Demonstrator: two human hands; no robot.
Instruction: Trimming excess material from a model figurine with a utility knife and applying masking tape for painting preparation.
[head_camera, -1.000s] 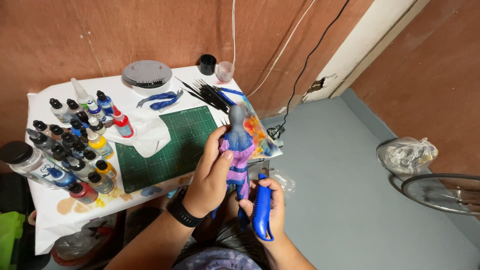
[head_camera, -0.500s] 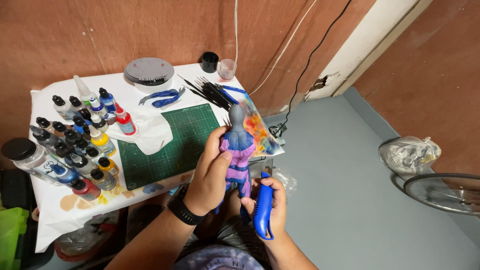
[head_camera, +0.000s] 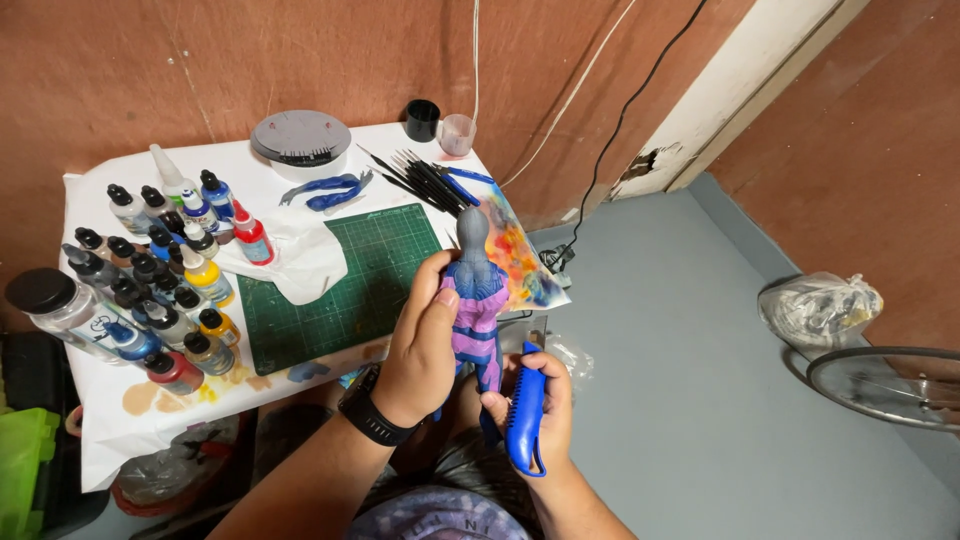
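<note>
Paint bottles (head_camera: 150, 290) crowd the table (head_camera: 100, 420) at nine o'clock, beside a green cutting mat (head_camera: 340, 280) with a white cloth (head_camera: 295, 262) on its upper-left corner; brushes (head_camera: 425, 182) lie at twelve o'clock; near centre, the left hand (head_camera: 422, 345) grips a purple and blue figure (head_camera: 478, 300) upright by its torso, thumb pressed to its back; just right, at five o'clock, the right hand (head_camera: 535, 405) has its fingers closed around a blue-handled tool (head_camera: 523, 425).
</note>
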